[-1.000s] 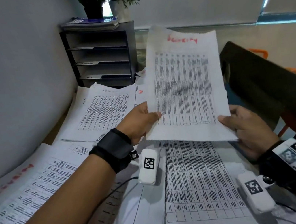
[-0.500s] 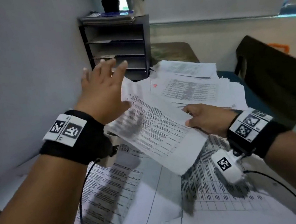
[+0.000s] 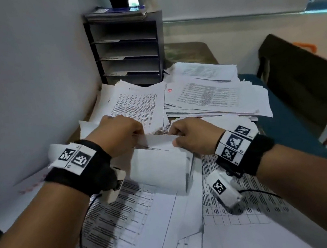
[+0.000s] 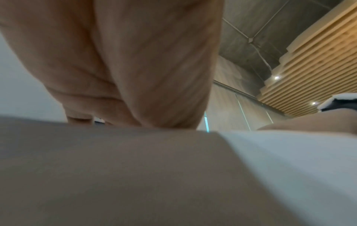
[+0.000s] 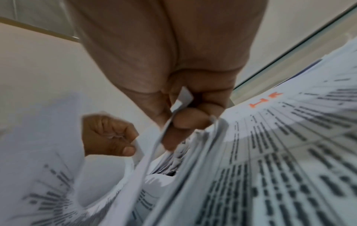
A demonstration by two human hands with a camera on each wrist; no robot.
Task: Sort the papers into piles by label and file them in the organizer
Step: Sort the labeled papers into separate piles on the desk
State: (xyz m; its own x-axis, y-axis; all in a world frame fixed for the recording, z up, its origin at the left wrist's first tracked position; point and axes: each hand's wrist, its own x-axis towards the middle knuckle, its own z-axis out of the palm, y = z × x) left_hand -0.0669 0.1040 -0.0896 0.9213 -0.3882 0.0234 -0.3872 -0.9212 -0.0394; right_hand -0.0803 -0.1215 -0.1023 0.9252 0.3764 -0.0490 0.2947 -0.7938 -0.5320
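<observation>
Papers: from the head view, your left hand (image 3: 118, 137) and right hand (image 3: 192, 136) pinch a sheet (image 3: 160, 162) at the worktop's centre; organizer (image 3: 126, 53) at 12 o'clock. Left wrist: blurred. Right wrist: fingers (image 5: 185, 120) pinch its edge. Sorting step; next, read the label.

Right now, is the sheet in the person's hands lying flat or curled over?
Curled over. The sheet bends toward the camera, blank back showing, while the left hand and right hand pinch its far edge.
</observation>
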